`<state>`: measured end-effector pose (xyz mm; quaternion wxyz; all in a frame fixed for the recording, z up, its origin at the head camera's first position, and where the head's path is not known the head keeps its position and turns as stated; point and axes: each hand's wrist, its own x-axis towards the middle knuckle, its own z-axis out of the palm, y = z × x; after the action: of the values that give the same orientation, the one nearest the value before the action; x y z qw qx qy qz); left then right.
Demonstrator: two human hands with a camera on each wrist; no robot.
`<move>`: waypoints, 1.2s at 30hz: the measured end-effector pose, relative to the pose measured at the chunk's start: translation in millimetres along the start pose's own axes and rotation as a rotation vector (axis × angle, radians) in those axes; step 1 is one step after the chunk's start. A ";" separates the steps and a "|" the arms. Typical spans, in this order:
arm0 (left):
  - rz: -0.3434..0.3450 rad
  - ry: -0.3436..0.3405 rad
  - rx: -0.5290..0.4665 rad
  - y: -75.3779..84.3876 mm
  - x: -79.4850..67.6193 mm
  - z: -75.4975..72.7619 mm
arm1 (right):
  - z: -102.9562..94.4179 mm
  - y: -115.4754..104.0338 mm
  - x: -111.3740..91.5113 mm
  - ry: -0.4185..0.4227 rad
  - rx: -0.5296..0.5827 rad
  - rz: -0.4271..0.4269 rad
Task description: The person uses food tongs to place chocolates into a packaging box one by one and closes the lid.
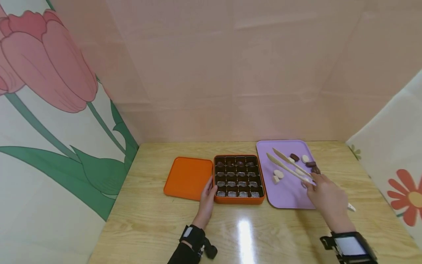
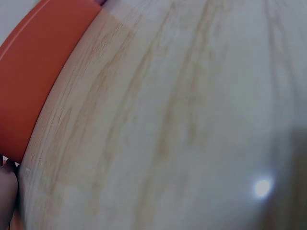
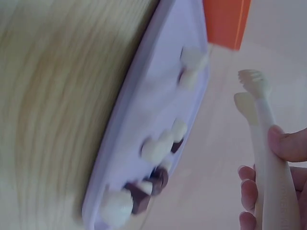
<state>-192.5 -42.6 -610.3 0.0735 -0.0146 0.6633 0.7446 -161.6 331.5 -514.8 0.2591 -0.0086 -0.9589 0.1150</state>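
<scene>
My right hand (image 1: 328, 198) holds a pair of cream tongs (image 3: 268, 143), thumb on one arm and fingers on the other. The tongs' tips stand apart with nothing between them, over a purple tray (image 1: 290, 200). White pieces (image 1: 278, 174) and dark brown chocolates (image 1: 294, 157) lie scattered on that tray. My left hand (image 1: 206, 201) touches the left side of an orange box (image 1: 239, 200), fingers extended along its wall. Inside the box is a dark insert with rows of compartments; dark chocolates (image 1: 240, 164) sit in its back row, while the front rows show bare, shiny bottoms.
An orange lid (image 1: 188, 178) lies flat at the box's left, close beside it. The tray stands just right of the box. All rest on a wooden table (image 1: 148, 227), with a pink backdrop (image 1: 230, 73) behind and flower-printed cloths at both sides.
</scene>
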 end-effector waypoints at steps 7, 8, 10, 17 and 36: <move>-0.005 0.002 -0.008 -0.5 2.0 0.7 | 1.0 43.8 13.5 -0.128 -0.019 0.064; -0.006 0.001 -0.010 -0.8 2.4 0.6 | 1.7 49.2 14.9 -0.154 -0.025 0.074; -0.005 0.000 -0.015 -1.8 2.9 0.2 | 3.9 58.6 17.3 -0.197 -0.039 0.096; -0.005 -0.004 -0.026 -1.8 2.0 -0.6 | 11.2 80.5 22.4 -0.276 -0.078 0.137; 0.004 -0.013 -0.012 -2.3 1.7 -1.3 | 15.9 88.5 29.2 -0.341 -0.083 0.160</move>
<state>-194.1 -43.5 -612.9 0.0762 -0.0088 0.6584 0.7487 -198.6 416.4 -533.6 0.0820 -0.0758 -0.9892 0.0953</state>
